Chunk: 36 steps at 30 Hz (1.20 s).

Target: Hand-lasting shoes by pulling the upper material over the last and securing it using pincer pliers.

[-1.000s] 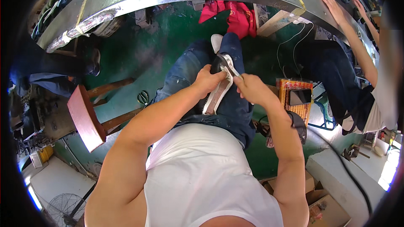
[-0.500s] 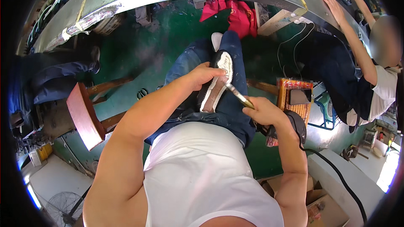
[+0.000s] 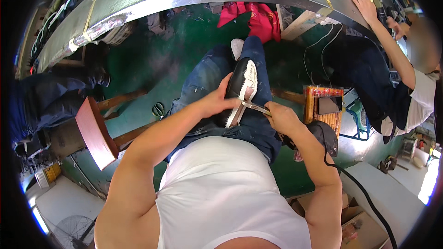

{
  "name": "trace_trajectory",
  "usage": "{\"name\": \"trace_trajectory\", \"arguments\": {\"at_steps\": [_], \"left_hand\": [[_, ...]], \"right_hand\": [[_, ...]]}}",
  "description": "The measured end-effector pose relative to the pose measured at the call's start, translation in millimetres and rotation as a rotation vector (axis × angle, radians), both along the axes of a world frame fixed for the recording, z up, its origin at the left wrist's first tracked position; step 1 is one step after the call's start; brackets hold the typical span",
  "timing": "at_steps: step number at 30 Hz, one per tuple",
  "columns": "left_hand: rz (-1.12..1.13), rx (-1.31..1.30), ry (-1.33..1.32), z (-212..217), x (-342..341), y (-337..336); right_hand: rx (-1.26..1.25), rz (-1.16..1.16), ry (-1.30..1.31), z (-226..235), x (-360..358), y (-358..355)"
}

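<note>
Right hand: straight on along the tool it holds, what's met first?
Likely the left hand: its thumb lies just ahead of the metal tool. Depth unclear; the black shoe may come first.

The hand tool [image 3: 254, 106] is glossy metal, the shoe upper [image 3: 237, 79] smooth.

Right fingers [image 3: 272, 109] around metal tool [image 3: 255, 107]

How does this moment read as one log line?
left hand: gripping black-and-white shoe | right hand: gripping metal tool, end at shoe | nearby: scissors on green floor, phone at right
</note>
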<state>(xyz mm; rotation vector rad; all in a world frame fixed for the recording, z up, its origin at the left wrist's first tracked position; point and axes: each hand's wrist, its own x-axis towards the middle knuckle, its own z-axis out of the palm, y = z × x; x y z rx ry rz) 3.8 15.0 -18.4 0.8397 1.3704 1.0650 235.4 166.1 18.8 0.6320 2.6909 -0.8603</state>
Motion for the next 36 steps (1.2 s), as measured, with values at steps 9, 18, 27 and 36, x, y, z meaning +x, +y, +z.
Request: {"name": "trace_trajectory", "arguments": {"at_steps": [9,18,27,36], "left_hand": [[0.172,-0.007,-0.103,-19,26,0],[0.313,-0.061,0.266,-23,33,0],[-0.287,-0.186,0.286,-4,16,-33],[-0.249,-0.173,0.195,-4,12,-24]], "right_hand": [[-0.566,-0.161,-0.398,53,-5,39],[-0.171,-0.160,-0.059,28,-34,-11],[-0.196,-0.199,0.176,25,-16,-38],[-0.570,-0.676,0.185,-10,-37,0]]}}
